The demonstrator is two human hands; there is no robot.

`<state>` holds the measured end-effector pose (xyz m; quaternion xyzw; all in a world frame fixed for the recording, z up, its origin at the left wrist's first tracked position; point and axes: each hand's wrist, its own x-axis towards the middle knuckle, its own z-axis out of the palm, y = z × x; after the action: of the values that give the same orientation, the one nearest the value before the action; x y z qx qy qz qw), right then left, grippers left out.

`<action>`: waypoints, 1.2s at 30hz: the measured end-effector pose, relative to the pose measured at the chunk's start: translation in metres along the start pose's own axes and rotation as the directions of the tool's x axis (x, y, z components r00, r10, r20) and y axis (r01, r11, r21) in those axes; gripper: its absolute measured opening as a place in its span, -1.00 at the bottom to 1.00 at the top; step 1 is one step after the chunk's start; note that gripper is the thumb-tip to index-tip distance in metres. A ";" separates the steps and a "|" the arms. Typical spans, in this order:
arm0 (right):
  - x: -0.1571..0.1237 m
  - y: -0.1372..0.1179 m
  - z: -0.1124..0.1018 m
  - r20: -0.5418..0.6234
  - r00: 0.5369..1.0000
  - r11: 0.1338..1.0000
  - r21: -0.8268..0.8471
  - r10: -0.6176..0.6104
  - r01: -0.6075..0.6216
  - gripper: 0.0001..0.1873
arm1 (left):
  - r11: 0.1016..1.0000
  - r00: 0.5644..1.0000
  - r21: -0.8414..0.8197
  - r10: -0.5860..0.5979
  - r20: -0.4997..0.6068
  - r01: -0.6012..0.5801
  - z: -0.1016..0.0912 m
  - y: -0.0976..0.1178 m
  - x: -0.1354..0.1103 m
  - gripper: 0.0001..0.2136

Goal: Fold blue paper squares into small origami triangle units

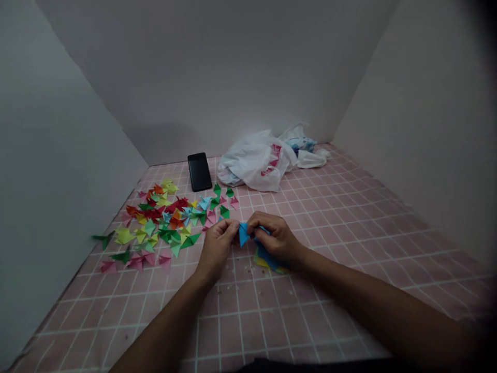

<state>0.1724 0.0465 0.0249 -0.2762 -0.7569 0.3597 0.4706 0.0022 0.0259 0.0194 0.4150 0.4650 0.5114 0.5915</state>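
A small blue folded paper (243, 234) with a pointed lower end is held between my two hands. My left hand (218, 243) pinches its left side between thumb and fingers. From the right, my right hand (276, 237) grips its other edge with bent fingers. Beneath my right hand lies a stack of paper sheets (272, 260), blue on top with yellow and green edges showing; the hand covers part of it. Left of my left hand, many folded paper pieces (155, 220) in red, orange, yellow, green, pink and light blue are spread in a loose heap.
A black phone (199, 172) lies behind the folded pieces. At the back, a crumpled white plastic bag (258, 160) with red print sits beside more crumpled wrapping (310, 157). Pale walls enclose the pink checked cloth (248, 321) on three sides.
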 end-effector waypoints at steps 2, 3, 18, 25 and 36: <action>0.000 0.000 0.000 0.006 1.000 0.999 -0.031 -0.020 0.020 -0.75 | 1.000 1.000 0.002 0.013 -0.001 -0.013 0.000 -0.001 0.000 -0.70; 0.000 0.000 0.001 0.008 1.000 0.999 -0.040 -0.025 0.025 -0.75 | 1.000 1.000 0.005 0.019 0.001 -0.019 0.000 -0.001 0.000 -0.69; 0.002 0.007 0.003 0.044 0.963 0.916 0.300 0.265 -0.266 -0.88 | 1.000 0.999 -0.024 -0.011 -0.049 0.010 0.000 0.001 0.002 -0.71; 0.004 0.008 -0.002 0.073 0.984 0.949 0.259 0.165 -0.178 -0.80 | 1.000 0.998 0.023 0.006 -0.066 -0.004 -0.001 0.003 0.004 -0.65; 0.003 0.013 0.005 0.065 0.954 0.847 0.445 0.294 -0.291 -0.93 | 0.993 0.991 0.096 0.080 -0.109 -0.070 -0.002 0.007 0.004 -0.74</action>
<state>0.1675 0.0550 0.0150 -0.2726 -0.6007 0.5916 0.4635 -0.0009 0.0309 0.0256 0.4296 0.5048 0.5340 0.5249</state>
